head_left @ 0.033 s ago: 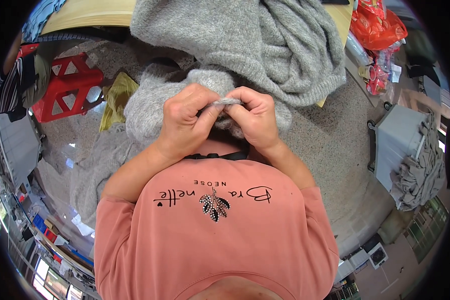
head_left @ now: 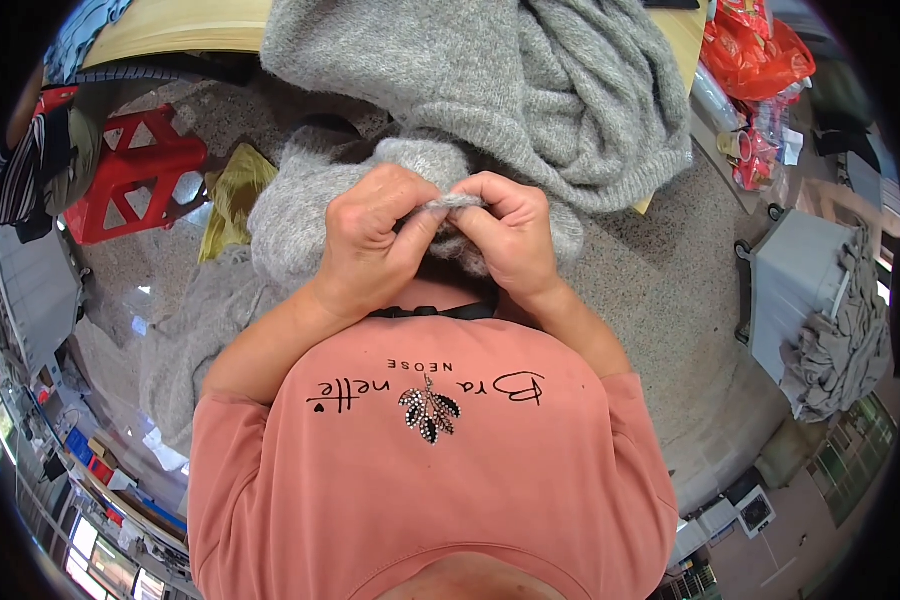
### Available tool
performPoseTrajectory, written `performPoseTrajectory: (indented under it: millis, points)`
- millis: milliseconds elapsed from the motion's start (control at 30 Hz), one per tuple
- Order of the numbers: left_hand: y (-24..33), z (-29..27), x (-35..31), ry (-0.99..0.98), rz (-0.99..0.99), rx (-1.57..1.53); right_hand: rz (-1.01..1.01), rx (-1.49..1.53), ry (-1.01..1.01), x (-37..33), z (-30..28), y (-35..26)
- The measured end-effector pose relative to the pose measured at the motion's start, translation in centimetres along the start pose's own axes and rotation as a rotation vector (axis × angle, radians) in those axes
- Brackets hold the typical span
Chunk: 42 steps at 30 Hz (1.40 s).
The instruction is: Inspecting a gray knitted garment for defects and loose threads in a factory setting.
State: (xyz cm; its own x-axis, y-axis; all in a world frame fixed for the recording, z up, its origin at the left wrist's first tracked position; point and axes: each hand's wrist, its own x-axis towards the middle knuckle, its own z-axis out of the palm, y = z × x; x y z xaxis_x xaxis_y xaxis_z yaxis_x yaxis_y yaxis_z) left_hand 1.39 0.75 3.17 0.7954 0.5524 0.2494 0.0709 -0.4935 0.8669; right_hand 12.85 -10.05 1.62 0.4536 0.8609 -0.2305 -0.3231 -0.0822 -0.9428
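A fuzzy grey knit piece (head_left: 295, 225) lies bunched over my lap. My left hand (head_left: 378, 240) pinches a short stretch of its edge between thumb and fingers. Close beside it, my right hand (head_left: 510, 235) grips the same edge, the fingertips of both hands nearly meeting. A narrow strip of the knit edge (head_left: 457, 202) shows across the thumbs. Just beyond the hands, a larger heap of grey knitwear (head_left: 490, 80) drapes over the front of a table. How the knit in my lap joins that heap, if at all, is hidden.
Left on the floor are a red plastic stool (head_left: 135, 175), a yellow bag (head_left: 238, 195) and more grey knit (head_left: 205, 335). A person in striped clothing (head_left: 15, 170) is at far left. On the right stand a wheeled bin (head_left: 785, 290) with cloth and a red plastic bag (head_left: 760, 55).
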Motion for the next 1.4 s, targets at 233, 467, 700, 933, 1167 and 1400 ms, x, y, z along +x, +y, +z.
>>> performPoseTrajectory:
  millis: [233,467,700,933,1167,1400]
  points:
    - [0.0,0.3,0.0,0.051,0.073,0.178,0.003,0.159,0.099,-0.2,0.2,0.5]
    - [-0.8,0.6,-0.5,0.004,-0.379,-0.288,0.052,-0.159,-0.021,-0.1,0.1,0.6]
    - [-1.6,0.1,-0.2,-0.179,-0.735,-0.799,0.014,-0.093,-0.001,0.0,-0.1,1.3]
    - [-0.5,-0.6,0.2,-0.252,-0.609,-0.401,-0.102,-0.200,0.057,-1.0,-1.2,1.5]
    - [-1.6,-0.9,0.3,-0.235,-0.567,-0.383,-0.397,-0.651,0.027,-3.9,-3.8,1.9]
    - [-1.0,-1.3,0.8,-0.229,-0.652,-0.608,-0.389,-0.600,0.085,-3.8,-3.4,2.1]
